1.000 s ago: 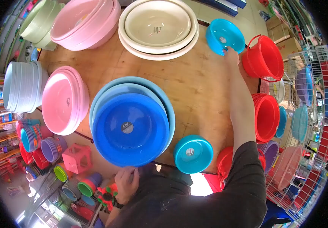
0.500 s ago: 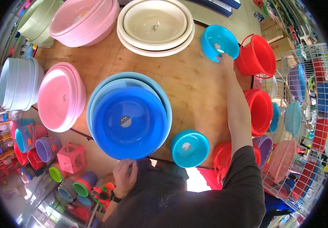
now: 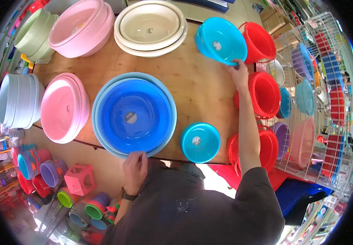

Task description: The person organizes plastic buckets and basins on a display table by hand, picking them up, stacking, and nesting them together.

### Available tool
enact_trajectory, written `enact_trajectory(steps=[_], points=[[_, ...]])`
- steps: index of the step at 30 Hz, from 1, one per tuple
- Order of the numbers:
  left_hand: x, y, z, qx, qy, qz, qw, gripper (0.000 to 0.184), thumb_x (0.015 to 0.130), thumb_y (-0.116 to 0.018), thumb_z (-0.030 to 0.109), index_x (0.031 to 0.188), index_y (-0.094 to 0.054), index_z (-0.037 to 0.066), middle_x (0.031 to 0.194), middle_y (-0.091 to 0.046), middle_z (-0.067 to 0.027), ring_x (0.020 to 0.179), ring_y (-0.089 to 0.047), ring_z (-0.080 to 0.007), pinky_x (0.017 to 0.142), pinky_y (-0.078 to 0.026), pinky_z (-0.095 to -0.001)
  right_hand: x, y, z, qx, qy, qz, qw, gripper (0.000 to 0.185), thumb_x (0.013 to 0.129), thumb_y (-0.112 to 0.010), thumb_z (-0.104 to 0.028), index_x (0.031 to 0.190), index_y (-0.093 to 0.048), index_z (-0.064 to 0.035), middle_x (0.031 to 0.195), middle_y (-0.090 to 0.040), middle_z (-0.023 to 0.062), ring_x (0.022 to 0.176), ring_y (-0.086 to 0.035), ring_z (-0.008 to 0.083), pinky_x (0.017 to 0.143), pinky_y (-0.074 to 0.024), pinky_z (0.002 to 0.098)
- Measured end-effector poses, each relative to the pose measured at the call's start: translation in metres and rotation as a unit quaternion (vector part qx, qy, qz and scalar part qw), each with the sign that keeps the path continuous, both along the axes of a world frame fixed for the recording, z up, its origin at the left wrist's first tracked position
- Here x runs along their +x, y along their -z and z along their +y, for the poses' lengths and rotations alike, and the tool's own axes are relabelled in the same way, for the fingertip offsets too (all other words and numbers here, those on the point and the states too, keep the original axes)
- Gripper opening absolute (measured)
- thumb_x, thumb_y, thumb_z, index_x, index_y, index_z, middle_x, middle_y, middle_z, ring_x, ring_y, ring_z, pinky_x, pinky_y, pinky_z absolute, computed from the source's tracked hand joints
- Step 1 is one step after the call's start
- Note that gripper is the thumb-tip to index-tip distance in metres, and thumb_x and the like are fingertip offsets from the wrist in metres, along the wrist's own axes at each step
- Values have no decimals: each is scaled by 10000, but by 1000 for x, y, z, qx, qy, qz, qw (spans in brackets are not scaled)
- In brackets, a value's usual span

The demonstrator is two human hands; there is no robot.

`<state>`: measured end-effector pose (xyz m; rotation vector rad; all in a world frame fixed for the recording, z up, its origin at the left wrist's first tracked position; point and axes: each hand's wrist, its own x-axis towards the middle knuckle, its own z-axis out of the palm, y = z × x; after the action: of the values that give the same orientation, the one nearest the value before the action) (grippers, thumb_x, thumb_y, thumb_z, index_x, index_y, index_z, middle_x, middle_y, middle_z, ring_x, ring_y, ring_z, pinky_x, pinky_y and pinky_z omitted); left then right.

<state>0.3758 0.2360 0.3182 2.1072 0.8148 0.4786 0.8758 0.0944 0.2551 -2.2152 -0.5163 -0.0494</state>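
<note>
My right hand (image 3: 238, 72) is closed on the near rim of a turquoise basin (image 3: 221, 38) at the table's far right. That basin tilts, and the edge of another turquoise one shows behind its left side. Near the table's front edge, my left hand (image 3: 135, 169) has its fingers curled at the near rim of a large dark blue basin (image 3: 137, 98). The blue basin sits inside a stack of light blue basins (image 3: 98, 114). Between my arms stands a smaller turquoise basin (image 3: 201, 151). What lies under my left fingertips is partly hidden.
Cream basins (image 3: 150, 28), pink basins (image 3: 76, 28) and pale blue basins (image 3: 21, 100) line the wooden table (image 3: 192, 81). Red buckets (image 3: 264, 96) stand along the right edge, before a wire rack (image 3: 307, 122). A pink stool (image 3: 80, 179) and several small buckets are below left.
The far turquoise basin has lifted and tilted in my right hand, showing another behind it. The dark blue basin now sits lower and more centred in its stack. The view has shifted slightly.
</note>
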Motion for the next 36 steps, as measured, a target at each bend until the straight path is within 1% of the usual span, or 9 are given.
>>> enact_trajectory(steps=[4, 10, 16, 23, 25, 28, 31, 34, 36], points=[[-2, 5, -5, -22, -17, -16, 999, 47, 858, -630, 28, 867, -622, -18, 784, -622, -146, 694, -619, -285, 621, -496, -353, -83, 43, -37, -23, 2, 41, 999, 240, 755, -719, -83, 975, -634, -39, 760, -646, 83, 703, -603, 116, 621, -497, 297], [-8, 13, -6, 25, 16, -16, 999, 67, 870, -624, 48, 873, -623, -19, 791, -624, -142, 700, -625, -268, 637, -499, -349, -125, 123, -59, -29, 40, 108, 993, 286, 744, -749, -198, 957, -617, -60, 773, -679, 111, 732, -676, 220, 662, -521, 353], [-13, 14, -9, 27, 2, -3, 1000, 98, 898, -615, 67, 884, -637, -28, 789, -622, -132, 698, -609, -235, 645, -482, -326, -139, 163, -65, -57, 48, 135, 988, 272, 749, -726, -159, 967, -592, -67, 863, -675, 153, 803, -671, 241, 708, -523, 390], [-21, 18, -12, 41, -5, -8, 999, 65, 884, -608, 38, 870, -618, -24, 763, -602, -126, 660, -595, -233, 615, -475, -329, -144, 201, -77, -60, -40, 214, 974, 372, 785, -645, -83, 1152, -579, -80, 850, -646, 154, 811, -653, 250, 713, -520, 369], [-23, 22, -12, 41, -2, 1, 999, 66, 885, -607, 37, 866, -618, -25, 763, -601, -125, 657, -592, -233, 611, -471, -328, -142, 198, -80, -50, -58, 271, 959, 415, 801, -614, -71, 1213, -567, -89, 845, -641, 147, 809, -649, 243, 712, -519, 366], [-28, 34, -11, 38, -14, 4, 999, 81, 890, -608, 49, 859, -620, -25, 746, -596, -120, 651, -589, -225, 602, -464, -329, -140, 197, -84, -73, -65, 202, 974, 455, 806, -574, -42, 1258, -548, -91, 863, -641, 143, 779, -644, 237, 708, -520, 362], [-33, 44, -10, 6, -44, 18, 999, 144, 915, -598, 98, 849, -619, -28, 725, -598, -121, 651, -586, -211, 599, -457, -334, -142, 189, -83, -44, -6, 244, 969, 432, 814, -554, -82, 1246, -548, -94, 867, -660, 181, 761, -661, 291, 708, -525, 409], [-44, 67, -5, -43, -95, 27, 994, 219, 947, -574, 160, 855, -615, -34, 702, -613, -115, 648, -602, -188, 593, -466, -322, -143, 128, -67, -189, 87, 106, 972, 420, 829, -534, -150, 1246, -536, -103, 854, -664, 223, 779, -662, 372, 726, -519, 478], [-41, 63, -4, -95, -121, 27, 988, 253, 962, -556, 186, 860, -613, -38, 704, -630, -116, 646, -616, -180, 587, -474, -311, -113, 127, -56, -170, 77, 89, 978, 428, 832, -530, -189, 1253, -520, -111, 862, -663, 240, 823, -647, 410, 754, -504, 516]])
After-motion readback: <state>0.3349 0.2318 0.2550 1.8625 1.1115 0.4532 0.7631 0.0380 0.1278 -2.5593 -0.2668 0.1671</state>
